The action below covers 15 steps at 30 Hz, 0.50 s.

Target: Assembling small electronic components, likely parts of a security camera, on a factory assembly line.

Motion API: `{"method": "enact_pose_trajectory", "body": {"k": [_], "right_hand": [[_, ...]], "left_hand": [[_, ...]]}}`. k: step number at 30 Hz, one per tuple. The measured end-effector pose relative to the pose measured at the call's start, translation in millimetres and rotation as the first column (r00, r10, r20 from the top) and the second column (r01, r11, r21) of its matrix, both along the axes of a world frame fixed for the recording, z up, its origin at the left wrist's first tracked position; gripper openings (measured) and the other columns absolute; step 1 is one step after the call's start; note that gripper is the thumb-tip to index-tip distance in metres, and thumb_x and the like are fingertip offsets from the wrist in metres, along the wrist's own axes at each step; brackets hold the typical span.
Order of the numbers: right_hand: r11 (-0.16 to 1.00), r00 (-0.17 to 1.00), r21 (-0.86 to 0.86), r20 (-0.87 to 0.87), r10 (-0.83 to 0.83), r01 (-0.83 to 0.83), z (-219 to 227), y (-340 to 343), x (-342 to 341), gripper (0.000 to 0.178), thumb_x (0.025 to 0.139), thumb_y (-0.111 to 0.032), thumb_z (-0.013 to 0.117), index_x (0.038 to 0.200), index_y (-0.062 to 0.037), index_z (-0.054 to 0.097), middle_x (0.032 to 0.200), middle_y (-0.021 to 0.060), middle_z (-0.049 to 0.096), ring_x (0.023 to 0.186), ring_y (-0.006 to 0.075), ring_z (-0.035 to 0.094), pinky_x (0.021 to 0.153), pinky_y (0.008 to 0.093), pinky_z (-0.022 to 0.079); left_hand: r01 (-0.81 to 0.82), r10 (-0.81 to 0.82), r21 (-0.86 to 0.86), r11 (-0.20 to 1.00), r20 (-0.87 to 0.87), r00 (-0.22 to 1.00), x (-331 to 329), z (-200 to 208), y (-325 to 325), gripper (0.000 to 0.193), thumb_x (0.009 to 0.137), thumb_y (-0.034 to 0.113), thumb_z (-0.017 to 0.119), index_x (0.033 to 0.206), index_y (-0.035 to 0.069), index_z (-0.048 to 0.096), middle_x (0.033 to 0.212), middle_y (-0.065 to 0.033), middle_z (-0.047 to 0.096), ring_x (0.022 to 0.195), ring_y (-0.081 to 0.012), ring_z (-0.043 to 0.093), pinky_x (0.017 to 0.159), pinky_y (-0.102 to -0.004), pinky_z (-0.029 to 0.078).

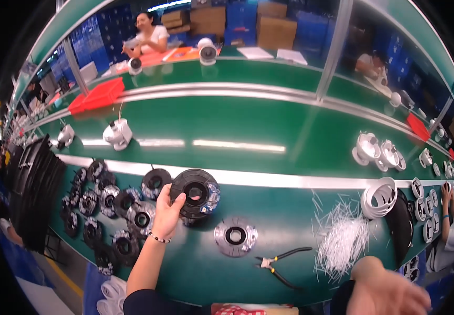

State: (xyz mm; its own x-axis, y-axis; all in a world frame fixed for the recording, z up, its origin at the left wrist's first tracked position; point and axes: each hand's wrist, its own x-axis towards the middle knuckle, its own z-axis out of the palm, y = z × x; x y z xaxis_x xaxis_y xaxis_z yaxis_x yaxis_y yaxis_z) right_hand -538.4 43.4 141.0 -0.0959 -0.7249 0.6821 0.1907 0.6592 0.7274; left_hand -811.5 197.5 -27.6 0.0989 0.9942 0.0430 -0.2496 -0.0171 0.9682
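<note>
My left hand (168,212) grips a round black plastic housing (189,185) by its left edge, thumb on its face. The housing has a hole in the middle and a blue circuit board (212,198) along its right side. At the lower right my right hand (387,289) is blurred, its fingers stretched out and nothing visible in them. Just beyond it lies a heap of thin white plastic strips, like cable ties (342,241). A similar round part with a shiny face (236,237) lies on the green mat, and cutting pliers (270,262) rest spread nearby.
Several black ring parts with boards (109,201) crowd the bench at left, beside stacked black trays (32,194). White rings (379,198) stand at right. White camera housings (117,134) sit on the green conveyor (227,121). A co-worker's arm (446,215) is at far right.
</note>
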Motion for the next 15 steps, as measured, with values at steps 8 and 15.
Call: {"method": "enact_pose_trajectory", "body": {"k": [8, 15], "right_hand": [[-0.137, 0.548, -0.567, 0.822, -0.153, 0.812, -138, -7, 45, 0.068, 0.064, -0.040, 0.068, 0.115, -0.0029, 0.043, 0.123, 0.0215, 0.038, 0.113, 0.0427, 0.036, 0.086, 0.0556, 0.036], [-0.439, 0.329, -0.200, 0.913, 0.241, 0.876, -164, -15, 24, 0.111, 0.045, -0.056, 0.075, 0.128, 0.0000, 0.028, 0.135, 0.0293, 0.015, 0.125, 0.0479, 0.011, 0.097, 0.0589, 0.014]], "left_hand": [[-0.013, 0.005, -0.092, 0.996, -0.089, 0.996, -46, -23, -74, 0.043, 0.080, -0.006, 0.048, 0.121, 0.000, 0.037, 0.116, -0.0090, 0.045, 0.105, -0.0148, 0.045, 0.090, -0.0255, 0.036], [-0.010, -0.034, -0.165, 0.986, -0.258, 0.966, -100, -57, -120, 0.037, 0.083, -0.004, 0.044, 0.120, -0.001, 0.039, 0.110, -0.0088, 0.050, 0.098, -0.0150, 0.050, 0.084, -0.0262, 0.041]]}}
